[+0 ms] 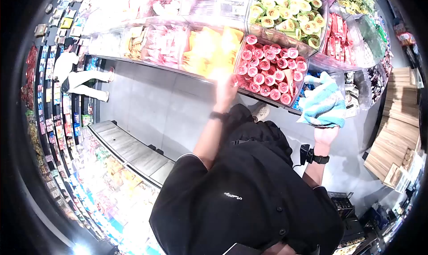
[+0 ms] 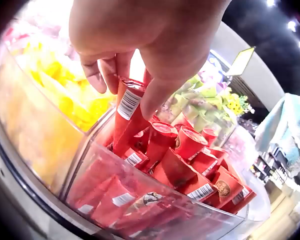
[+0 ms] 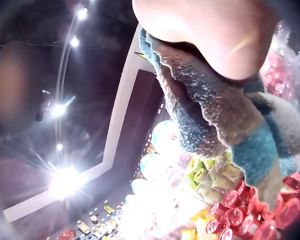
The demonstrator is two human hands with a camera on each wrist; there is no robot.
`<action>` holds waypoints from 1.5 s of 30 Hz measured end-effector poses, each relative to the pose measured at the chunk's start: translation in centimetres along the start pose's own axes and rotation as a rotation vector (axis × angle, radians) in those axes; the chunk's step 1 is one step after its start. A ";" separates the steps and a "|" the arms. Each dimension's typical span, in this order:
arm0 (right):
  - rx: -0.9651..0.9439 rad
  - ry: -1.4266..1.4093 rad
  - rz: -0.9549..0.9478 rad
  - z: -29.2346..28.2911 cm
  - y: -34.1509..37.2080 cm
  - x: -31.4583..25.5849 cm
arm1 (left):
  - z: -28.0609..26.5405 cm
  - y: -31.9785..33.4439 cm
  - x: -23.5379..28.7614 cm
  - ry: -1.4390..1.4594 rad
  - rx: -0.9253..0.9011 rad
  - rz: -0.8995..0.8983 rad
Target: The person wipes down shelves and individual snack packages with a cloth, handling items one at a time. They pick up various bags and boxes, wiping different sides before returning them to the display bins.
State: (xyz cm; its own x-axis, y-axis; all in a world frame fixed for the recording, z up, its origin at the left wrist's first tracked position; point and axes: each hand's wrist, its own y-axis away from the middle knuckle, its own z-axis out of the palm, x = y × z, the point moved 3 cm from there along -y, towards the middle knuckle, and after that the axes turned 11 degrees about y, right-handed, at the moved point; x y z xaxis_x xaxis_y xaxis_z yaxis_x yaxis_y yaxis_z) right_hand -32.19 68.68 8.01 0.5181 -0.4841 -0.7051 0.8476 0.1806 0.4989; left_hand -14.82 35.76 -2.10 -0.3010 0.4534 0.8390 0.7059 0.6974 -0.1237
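Observation:
My left hand (image 1: 226, 92) is at the left front corner of the bin of red cone-shaped packs (image 1: 267, 67). In the left wrist view, the thumb and fingers of that hand (image 2: 150, 40) pinch the top of one upright red pack (image 2: 126, 112) with a barcode. Other red packs (image 2: 175, 167) stand close together beside it behind the clear bin wall (image 2: 155, 205). My right hand (image 1: 327, 136) holds a crumpled blue and white towel (image 1: 325, 101), right of the red bin. In the right wrist view the towel (image 3: 215, 110) hangs below the hand (image 3: 215, 30); its fingertips are hidden.
Yellow packs (image 1: 207, 50) fill the bin to the left, and green cone packs (image 1: 287, 14) the bin behind. A low grey bench (image 1: 129, 143) is at the left. A person in white (image 1: 67, 67) is beside the far-left shelves. Wooden boxes (image 1: 390, 134) stand at the right.

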 end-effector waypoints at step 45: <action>0.142 -0.148 -0.257 21.9 3.6 10.6 | -11.2 -26.5 -0.3 0.532 -0.255 0.200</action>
State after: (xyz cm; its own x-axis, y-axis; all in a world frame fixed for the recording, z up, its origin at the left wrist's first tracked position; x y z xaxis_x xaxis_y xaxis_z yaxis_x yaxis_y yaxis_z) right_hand -26.13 45.43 13.42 0.2585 -0.6194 -0.7413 0.9186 -0.0797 0.3870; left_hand -26.22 10.91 6.87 0.1676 0.1768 0.9699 0.8663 0.4432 -0.2305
